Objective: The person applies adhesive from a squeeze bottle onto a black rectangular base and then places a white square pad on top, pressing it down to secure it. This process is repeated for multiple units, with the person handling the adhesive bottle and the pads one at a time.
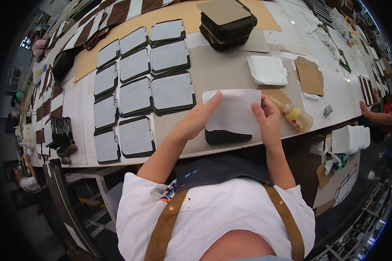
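Note:
Between my two hands a white sheet [233, 111] is stretched, its upper corners pinched. My left hand [204, 108] is closed on the left edge, thumb on top. On the right side my right hand [268, 116] grips the other edge, fingers curled behind. Under the sheet's lower edge a black leather-like piece [227, 137] shows at the table's front; the rest of it is hidden. Beside my right hand lies a yellow-capped glue bottle [299, 118], tilted, next to a brown card piece [276, 95]. A stack of white sheets [268, 70] sits just beyond.
Rows of black pieces topped with pale sheets [135, 96] cover the table's left. A tall stack of dark pieces with a tan board on top [224, 12] stands at the back. Brown card [309, 76] lies right. A white bundle [350, 139] sits below the table edge. Other people work around.

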Motion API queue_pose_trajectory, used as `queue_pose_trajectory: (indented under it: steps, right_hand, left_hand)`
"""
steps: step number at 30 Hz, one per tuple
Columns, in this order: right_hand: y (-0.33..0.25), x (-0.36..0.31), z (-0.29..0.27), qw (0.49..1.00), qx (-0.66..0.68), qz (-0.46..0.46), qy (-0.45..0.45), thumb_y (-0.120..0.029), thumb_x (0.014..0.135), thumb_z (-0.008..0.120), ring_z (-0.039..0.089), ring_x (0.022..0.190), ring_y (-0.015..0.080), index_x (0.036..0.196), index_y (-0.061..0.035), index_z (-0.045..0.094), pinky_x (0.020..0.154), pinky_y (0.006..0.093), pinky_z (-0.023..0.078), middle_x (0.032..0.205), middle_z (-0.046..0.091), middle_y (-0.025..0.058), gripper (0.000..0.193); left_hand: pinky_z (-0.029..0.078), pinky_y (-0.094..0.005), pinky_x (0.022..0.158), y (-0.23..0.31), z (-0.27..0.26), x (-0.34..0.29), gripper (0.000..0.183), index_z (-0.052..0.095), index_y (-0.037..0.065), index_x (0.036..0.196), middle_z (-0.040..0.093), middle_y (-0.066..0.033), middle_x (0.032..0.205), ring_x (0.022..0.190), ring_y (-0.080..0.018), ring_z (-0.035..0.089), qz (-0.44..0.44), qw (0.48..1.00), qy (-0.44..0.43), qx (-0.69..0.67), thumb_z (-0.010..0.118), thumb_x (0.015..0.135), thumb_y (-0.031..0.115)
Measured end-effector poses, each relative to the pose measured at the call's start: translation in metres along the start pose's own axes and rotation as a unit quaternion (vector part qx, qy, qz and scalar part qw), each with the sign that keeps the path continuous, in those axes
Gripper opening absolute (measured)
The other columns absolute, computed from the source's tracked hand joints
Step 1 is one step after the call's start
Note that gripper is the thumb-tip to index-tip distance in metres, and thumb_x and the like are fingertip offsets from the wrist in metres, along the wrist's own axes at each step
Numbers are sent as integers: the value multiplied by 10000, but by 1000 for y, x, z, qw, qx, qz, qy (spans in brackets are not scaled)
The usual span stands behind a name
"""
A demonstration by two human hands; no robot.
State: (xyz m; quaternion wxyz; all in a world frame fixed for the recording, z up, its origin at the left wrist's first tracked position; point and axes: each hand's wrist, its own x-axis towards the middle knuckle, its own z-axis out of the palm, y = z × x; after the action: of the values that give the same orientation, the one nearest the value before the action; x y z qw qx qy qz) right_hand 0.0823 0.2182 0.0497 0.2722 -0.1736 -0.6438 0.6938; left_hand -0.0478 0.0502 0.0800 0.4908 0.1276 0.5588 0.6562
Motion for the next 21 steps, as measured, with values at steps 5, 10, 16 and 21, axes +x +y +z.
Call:
queue_pose_trajectory:
  steps: [5, 10, 16, 21]
  right_hand:
    - [10, -15, 1, 995, -92, 44, -11, -141, 976, 670, 609, 816, 47, 1092, 27, 656, 721, 206, 482, 904, 686, 33, 204]
    - [3, -20, 6, 995, -4, 93, -22, -96, 960, 675, 625, 797, 59, 1117, 34, 628, 704, 210, 491, 924, 701, 55, 209]
    - [15, -23, -16, 989, -60, 134, -19, -77, 942, 689, 624, 780, 53, 1049, 31, 640, 687, 201, 483, 905, 703, 52, 160]
    - [20, -24, -17, 980, -137, 140, -22, -85, 919, 712, 601, 775, 55, 949, 11, 660, 683, 213, 464, 873, 700, 29, 113]
  left_hand:
    - [473, -259, 917, -26, -10, 6, 458, 632, 43, 1310, 673, -65, 1112, 1020, -103, 592, 146, 986, 34, 70, 445, 1078, 391]
    - [469, -214, 895, -47, -13, 9, 469, 584, 65, 1380, 668, -32, 1115, 1000, -58, 586, 189, 975, 52, 104, 424, 1087, 394]
    - [475, -221, 766, -64, -14, -5, 571, 345, 80, 1545, 676, -28, 992, 851, -61, 581, 149, 973, 69, 164, 560, 1033, 217]
    - [452, -310, 608, -69, -6, -28, 789, 200, 106, 1589, 595, -93, 729, 596, -169, 536, 135, 922, 120, 342, 662, 952, 161]
